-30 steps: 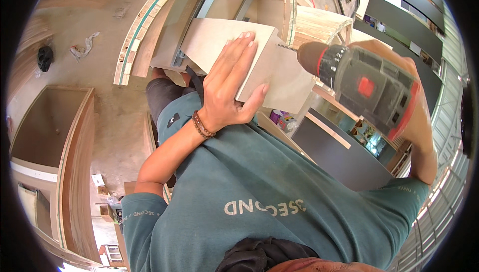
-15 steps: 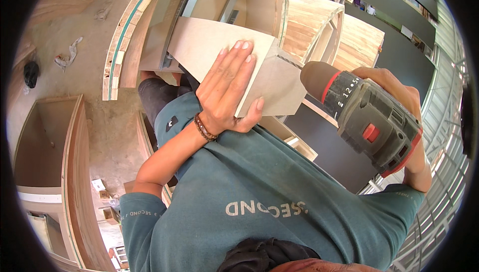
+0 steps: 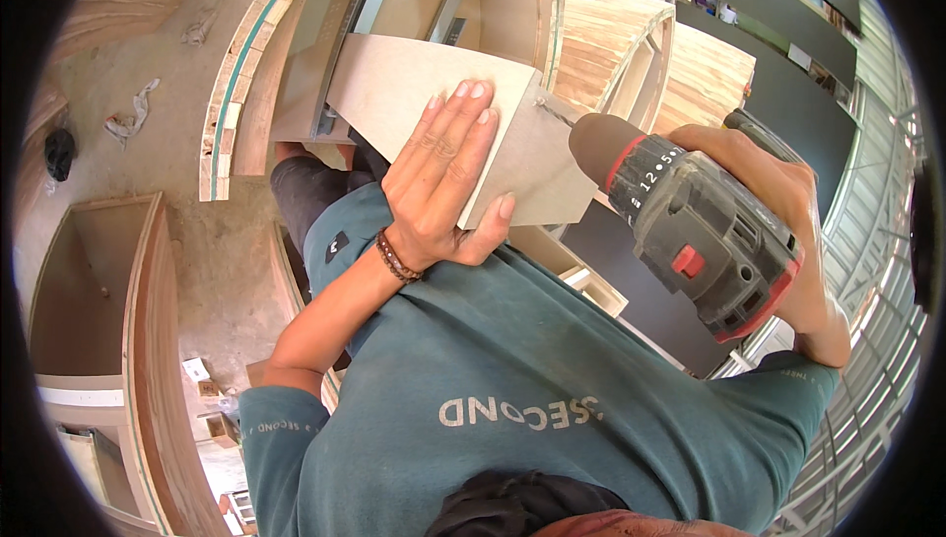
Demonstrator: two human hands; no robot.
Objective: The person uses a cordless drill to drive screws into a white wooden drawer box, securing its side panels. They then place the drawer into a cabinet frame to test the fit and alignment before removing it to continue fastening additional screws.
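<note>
A pale wooden drawer (image 3: 414, 66) juts from a cabinet fitted with metal runners. My left hand (image 3: 439, 172) lies across its corner, fingers stretched flat on one face and thumb spread over the adjoining end face. In my right hand (image 3: 744, 158) is a black and red cordless drill (image 3: 705, 232), pointing left. Its twist bit (image 3: 560, 114) meets the end face close to the upper corner, with a little pale dust around the tip. How deep the bit sits cannot be told. The drill's body hides most of my right fingers.
The curved-edge cabinet (image 3: 229, 94) surrounds the drawer. Pale wood units (image 3: 601, 39) stand behind, with dark panels (image 3: 818, 133) to the right. Another cabinet (image 3: 94, 281) stands at left. Small boxes (image 3: 219, 429) and a white scrap (image 3: 133, 108) lie on the floor.
My right hand and the drill have moved left toward the drawer, and less of the bit shows. My left hand keeps its place on the drawer, with a slight shift in view.
</note>
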